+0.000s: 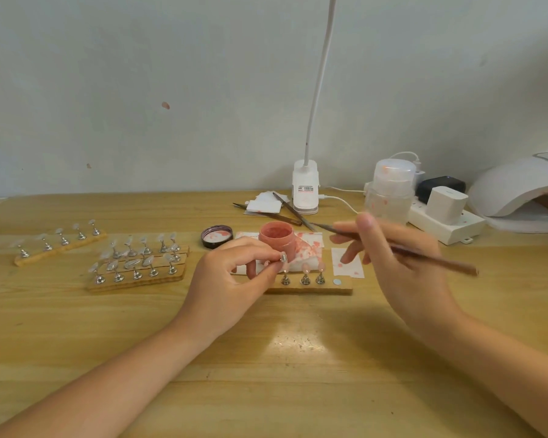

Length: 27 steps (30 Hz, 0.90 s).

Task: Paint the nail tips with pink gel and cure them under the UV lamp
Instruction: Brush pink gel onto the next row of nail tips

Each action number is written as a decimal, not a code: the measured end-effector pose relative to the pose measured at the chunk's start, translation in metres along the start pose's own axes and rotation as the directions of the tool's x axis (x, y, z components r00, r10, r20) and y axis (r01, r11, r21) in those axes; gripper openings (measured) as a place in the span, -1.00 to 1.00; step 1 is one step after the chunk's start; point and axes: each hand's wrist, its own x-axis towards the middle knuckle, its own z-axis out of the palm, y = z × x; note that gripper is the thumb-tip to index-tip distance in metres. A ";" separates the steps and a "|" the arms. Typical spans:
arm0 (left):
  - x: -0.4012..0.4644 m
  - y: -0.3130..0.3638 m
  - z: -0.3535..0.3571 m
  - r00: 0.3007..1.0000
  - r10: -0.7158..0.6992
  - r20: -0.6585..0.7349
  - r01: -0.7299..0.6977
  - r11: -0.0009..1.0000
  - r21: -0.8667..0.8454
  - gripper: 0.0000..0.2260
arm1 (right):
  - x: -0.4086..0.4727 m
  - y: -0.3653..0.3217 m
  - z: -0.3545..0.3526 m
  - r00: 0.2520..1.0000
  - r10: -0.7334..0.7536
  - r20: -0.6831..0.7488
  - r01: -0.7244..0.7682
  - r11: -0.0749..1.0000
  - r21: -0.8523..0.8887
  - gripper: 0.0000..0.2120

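My left hand (234, 273) pinches a small metal nail-tip stand (282, 258) between thumb and fingers, just above the left end of a wooden strip (342, 287). Three stands with pink-coated tips (305, 275) sit on that strip. My right hand (396, 257) holds a thin brown brush (424, 256), its tip pointing left towards the open pink gel pot (276, 237). The pot's black lid (217, 236) lies to its left. The white UV lamp (519, 191) sits at the far right edge.
Two more wooden strips (136, 263) (57, 243) of stands with clear tips lie at left. Stained paper towels (310, 251) lie behind the working strip. A desk lamp base (305, 191), tweezers (266, 213), a clear jar (389, 191) and a power strip (446, 222) stand at the back.
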 end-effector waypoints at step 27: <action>0.000 -0.002 0.002 0.998 0.005 0.058 -0.002 0.999 -0.038 -0.87 | -0.025 0.009 0.009 0.981 -0.165 0.098 0.173 0.981 -0.085 -0.52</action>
